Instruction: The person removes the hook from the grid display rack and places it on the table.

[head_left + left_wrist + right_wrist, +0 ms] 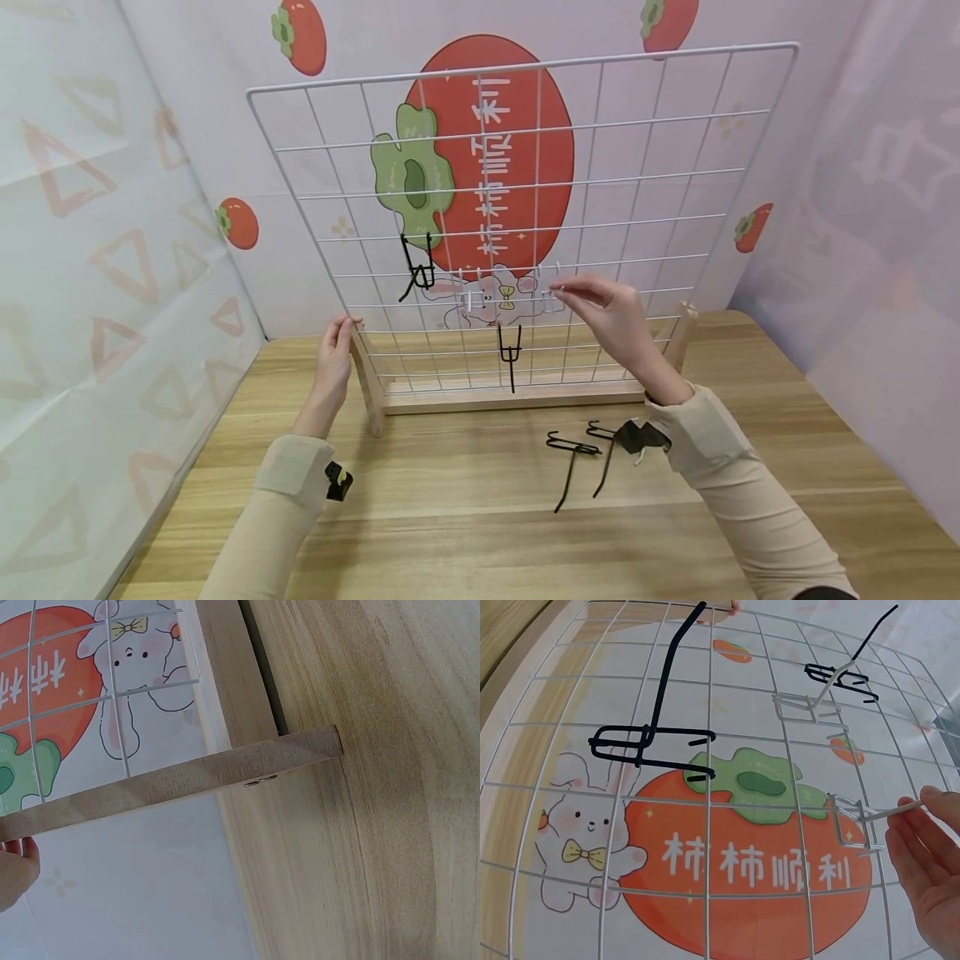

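Four black hooks (666, 675) and two white hooks (892, 811), folks: two black plus both white on the wire grid (675, 55) mid-frame, the others lower right of centre. Our raised right hand (611, 317) pinches one white; our left hand (335, 354) grips the wooden stand (450, 407) centre-left, fingertips partly hidden.

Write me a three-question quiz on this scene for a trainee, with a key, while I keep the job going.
1. Which grip pinches the rod of a white hook?
2. True or false: some black hooks lie on the table.
3. How many black hooks hang on the white grid?

Key:
1. The right grip.
2. True.
3. Two.
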